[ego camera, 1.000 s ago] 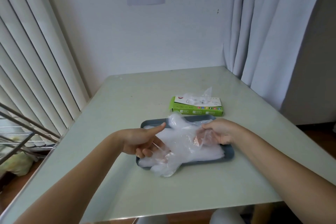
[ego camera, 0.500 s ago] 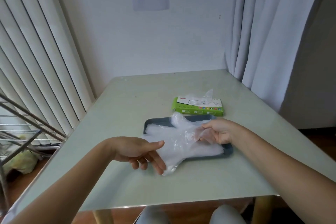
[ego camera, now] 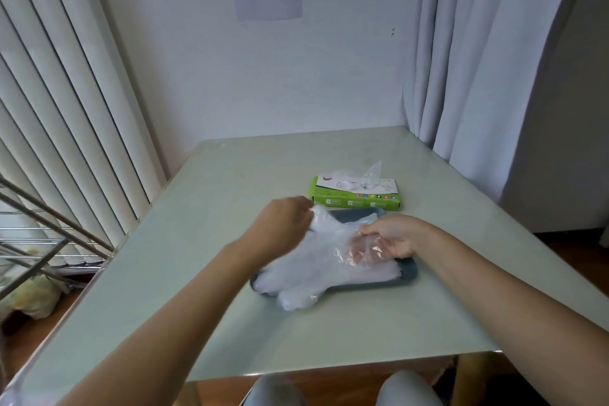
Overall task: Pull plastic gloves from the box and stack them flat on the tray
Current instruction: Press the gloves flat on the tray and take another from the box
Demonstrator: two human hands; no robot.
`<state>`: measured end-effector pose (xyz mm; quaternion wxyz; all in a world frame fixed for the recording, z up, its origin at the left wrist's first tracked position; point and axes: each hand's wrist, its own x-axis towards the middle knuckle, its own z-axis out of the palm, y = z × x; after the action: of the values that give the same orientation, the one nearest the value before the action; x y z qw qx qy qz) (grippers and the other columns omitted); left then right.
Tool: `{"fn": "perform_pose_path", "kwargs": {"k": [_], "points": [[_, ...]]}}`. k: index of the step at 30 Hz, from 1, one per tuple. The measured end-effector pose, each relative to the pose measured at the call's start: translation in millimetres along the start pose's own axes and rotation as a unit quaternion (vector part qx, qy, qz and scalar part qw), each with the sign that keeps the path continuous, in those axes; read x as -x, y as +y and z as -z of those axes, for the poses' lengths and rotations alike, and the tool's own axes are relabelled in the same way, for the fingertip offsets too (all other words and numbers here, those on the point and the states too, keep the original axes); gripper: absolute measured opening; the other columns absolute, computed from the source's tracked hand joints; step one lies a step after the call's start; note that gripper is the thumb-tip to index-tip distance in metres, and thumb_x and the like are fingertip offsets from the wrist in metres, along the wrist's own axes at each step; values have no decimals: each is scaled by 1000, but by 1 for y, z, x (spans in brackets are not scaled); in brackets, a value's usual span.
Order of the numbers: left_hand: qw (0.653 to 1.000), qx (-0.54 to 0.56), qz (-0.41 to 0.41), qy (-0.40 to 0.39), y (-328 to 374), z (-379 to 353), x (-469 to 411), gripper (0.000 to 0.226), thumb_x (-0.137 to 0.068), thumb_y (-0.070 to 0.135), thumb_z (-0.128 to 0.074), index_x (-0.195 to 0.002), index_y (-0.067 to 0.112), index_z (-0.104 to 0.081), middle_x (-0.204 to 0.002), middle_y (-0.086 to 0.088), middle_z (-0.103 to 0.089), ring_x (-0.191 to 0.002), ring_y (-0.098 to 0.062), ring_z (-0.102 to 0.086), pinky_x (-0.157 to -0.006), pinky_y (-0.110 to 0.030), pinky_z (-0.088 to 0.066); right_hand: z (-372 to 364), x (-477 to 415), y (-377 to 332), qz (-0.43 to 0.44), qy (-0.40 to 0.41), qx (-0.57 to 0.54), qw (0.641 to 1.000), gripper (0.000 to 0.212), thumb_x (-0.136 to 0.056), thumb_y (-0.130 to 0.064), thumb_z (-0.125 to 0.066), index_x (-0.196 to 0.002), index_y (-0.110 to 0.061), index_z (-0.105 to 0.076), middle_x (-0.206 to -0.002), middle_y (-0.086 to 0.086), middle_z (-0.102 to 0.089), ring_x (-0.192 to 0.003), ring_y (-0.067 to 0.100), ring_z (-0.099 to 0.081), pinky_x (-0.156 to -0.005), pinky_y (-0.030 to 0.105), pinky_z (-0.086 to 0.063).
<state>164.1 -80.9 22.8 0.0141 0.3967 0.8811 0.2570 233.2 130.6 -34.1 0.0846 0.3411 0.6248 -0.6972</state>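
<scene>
The glove (ego camera: 316, 262) lies over the tray (ego camera: 409, 274), near the box (ego camera: 356, 199). It's feather-light, limp, slippery film. My left hand (ego camera: 283, 228) pinches its far edge and my right hand (ego camera: 390, 238) its cuff; edges likely grip best.

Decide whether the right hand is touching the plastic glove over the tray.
Touching. The head view shows the right hand pinching the glove: its fingers show through the clear plastic, above the tray.

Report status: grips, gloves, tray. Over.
Right grip pinching top glove. Left grip at its far edge, hold hidden. Stack overhangs tray near rim. Box behind tray, nothing between.
</scene>
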Motion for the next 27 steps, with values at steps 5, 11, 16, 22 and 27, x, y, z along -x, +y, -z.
{"fn": "perform_pose_path", "kwargs": {"k": [5,11,16,22,27], "points": [[985,-76,-33,-155,6,-70,-5,59,-103,35,-33,-152,7,-15,-161,-9,-13,-147,-22,-13,-116,-34,-10,-1,3,0,0,-17,18,1000,33,-104,-14,-36,-90,4,-60,-66,15,-69,-51,25,-66,-44,27,-53],[977,-88,5,-194,-20,-102,-9,76,-98,57,-27,-154,16,3,-162,-1,9,-148,-17,10,-119,-43,6,0,7,4,70,74,142,985,21,-95,-5,-46,-85,-1,-64,-69,15,-69,-54,23,-63,-50,29,-52],[978,-96,6,-185,-19,-106,-11,83,-94,64,-32,-154,22,5,-161,2,13,-147,-18,15,-118,-45,9,-14,22,-2,321,300,335,833,32,-95,-14,-50,-125,-5,-56,-130,10,-55,-120,26,-51,-98,31,-38],[979,-105,8,-174,-19,-106,-11,88,-94,61,-33,-152,13,14,-161,-3,15,-147,-17,15,-119,-42,7,-55,7,36,292,34,315,902,44,-104,-22,-36,-147,-20,-34,-153,-5,-33,-142,10,-27,-113,20,-16],[973,-112,39,-198,-30,-99,-6,99,-88,73,-32,-152,12,13,-160,-2,17,-147,-16,16,-118,-41,8,-37,-5,44,233,79,576,779,57,-103,-45,-26,-154,-25,-7,-161,0,5,-148,19,7,-117,30,2]]}}
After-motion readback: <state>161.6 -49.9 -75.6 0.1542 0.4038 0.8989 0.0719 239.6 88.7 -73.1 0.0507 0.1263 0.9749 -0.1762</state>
